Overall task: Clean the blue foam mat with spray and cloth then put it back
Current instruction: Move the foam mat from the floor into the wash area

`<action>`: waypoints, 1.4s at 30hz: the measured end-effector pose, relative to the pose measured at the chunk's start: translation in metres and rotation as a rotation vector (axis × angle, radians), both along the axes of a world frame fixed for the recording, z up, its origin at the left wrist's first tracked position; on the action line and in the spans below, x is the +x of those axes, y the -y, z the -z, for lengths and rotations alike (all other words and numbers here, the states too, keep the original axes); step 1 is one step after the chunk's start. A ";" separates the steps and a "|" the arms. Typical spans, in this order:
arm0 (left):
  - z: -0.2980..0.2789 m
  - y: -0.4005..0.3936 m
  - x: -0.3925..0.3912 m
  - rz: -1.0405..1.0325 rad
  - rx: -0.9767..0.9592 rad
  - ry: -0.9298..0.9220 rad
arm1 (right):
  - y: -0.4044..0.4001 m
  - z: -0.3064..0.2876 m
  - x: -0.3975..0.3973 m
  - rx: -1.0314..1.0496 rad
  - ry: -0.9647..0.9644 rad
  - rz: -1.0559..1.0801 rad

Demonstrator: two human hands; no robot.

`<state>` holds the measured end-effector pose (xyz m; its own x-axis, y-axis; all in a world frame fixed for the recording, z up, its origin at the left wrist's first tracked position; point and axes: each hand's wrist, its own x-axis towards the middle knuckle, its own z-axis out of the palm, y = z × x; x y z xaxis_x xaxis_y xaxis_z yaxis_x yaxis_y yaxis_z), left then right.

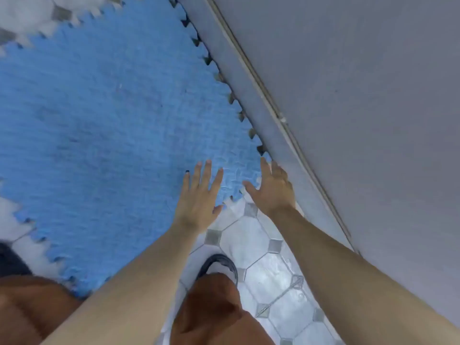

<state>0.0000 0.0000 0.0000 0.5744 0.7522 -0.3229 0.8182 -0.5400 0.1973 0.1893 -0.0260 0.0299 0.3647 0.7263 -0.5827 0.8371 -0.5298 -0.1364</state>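
Observation:
The blue foam mat (pixel 104 125), with jagged interlocking edges, lies flat on the tiled floor, one side running along the grey wall. My left hand (pixel 199 197) rests flat on the mat near its closest corner, fingers spread. My right hand (pixel 272 188) is spread over that same corner, beside the wall's base, holding nothing. No spray bottle or cloth is in view.
A grey wall (pixel 361 108) with a skirting strip (pixel 273 105) rises on the right. White and grey patterned floor tiles (pixel 268 267) lie below the mat. My knees in brown shorts (pixel 211 312) and a dark sandal (pixel 221 263) are at the bottom.

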 end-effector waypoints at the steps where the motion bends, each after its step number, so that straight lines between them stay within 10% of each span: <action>1: 0.013 0.003 -0.003 0.014 -0.005 -0.006 | -0.001 0.012 0.000 -0.006 0.005 0.004; 19: 0.062 0.021 -0.024 0.241 -0.018 -0.058 | -0.016 0.064 0.016 0.154 -0.221 0.261; 42: -0.082 0.006 -0.025 -0.060 0.008 0.124 | -0.047 -0.092 -0.005 0.036 -0.314 -0.040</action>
